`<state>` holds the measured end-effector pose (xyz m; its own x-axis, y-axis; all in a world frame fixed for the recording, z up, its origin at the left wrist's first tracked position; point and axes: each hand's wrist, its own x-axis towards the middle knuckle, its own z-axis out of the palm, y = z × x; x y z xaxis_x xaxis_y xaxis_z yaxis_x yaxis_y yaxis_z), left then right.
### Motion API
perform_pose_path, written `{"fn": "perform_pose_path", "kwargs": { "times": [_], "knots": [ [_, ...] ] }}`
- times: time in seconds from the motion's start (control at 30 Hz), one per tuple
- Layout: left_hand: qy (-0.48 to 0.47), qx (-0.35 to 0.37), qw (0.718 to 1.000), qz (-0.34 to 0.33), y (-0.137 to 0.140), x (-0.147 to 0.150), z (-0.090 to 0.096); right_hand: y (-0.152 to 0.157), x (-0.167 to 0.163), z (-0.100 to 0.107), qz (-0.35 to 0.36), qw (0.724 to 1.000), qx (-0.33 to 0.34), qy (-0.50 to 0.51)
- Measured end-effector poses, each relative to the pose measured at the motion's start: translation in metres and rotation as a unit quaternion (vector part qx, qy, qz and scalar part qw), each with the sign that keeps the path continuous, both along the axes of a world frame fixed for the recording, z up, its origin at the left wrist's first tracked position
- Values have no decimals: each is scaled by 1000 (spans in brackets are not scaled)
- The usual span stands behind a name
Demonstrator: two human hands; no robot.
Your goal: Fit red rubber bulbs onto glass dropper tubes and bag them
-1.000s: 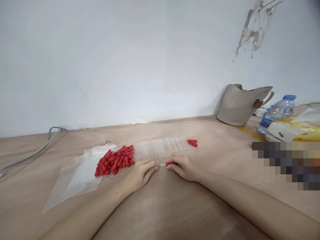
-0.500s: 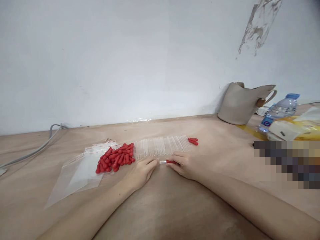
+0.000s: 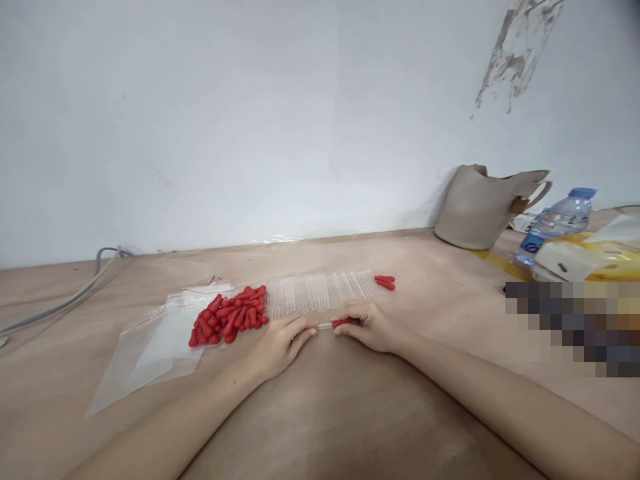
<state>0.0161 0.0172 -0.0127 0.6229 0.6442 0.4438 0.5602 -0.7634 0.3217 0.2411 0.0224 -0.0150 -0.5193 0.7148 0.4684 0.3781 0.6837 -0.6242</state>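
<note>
My left hand [image 3: 285,339] pinches a clear glass dropper tube [image 3: 325,325] near the table's middle. The tube runs level across to my right hand [image 3: 367,327], whose fingers close around a red rubber dropper bulb [image 3: 343,322] at the tube's right end. Part of the bulb is hidden by those fingers. Just beyond both hands lies a row of clear dropper tubes [image 3: 320,291], side by side. A heap of red rubber bulbs [image 3: 230,316] is left of the row. A few red bulbs [image 3: 385,282] lie at the row's right end.
Clear zip bags [image 3: 135,363] lie under and left of the heap. A grey cable [image 3: 60,312] crosses the left side. At the right stand a beige bag [image 3: 475,207], a water bottle [image 3: 555,227] and a yellow-and-white tissue pack [image 3: 575,260]. A white wall [image 3: 225,133] rises behind.
Both hands stay in nearly the same place, still on the tube and bulb. My right fingers have shifted slightly on the bulb. The whole view has moved a little.
</note>
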Motion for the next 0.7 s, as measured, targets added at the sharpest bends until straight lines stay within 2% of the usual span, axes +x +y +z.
{"fn": "perform_pose_path", "kwargs": {
  "times": [0.23, 0.7],
  "knots": [
    [0, 37, 999, -18, 1, 1, -3, -5, -2, -4, -18, 997, 59, -37],
    [8, 48, 998, -27, 2, 6, -4, -5, -9, -1, 5, 997, 61, -43]
  ]
}}
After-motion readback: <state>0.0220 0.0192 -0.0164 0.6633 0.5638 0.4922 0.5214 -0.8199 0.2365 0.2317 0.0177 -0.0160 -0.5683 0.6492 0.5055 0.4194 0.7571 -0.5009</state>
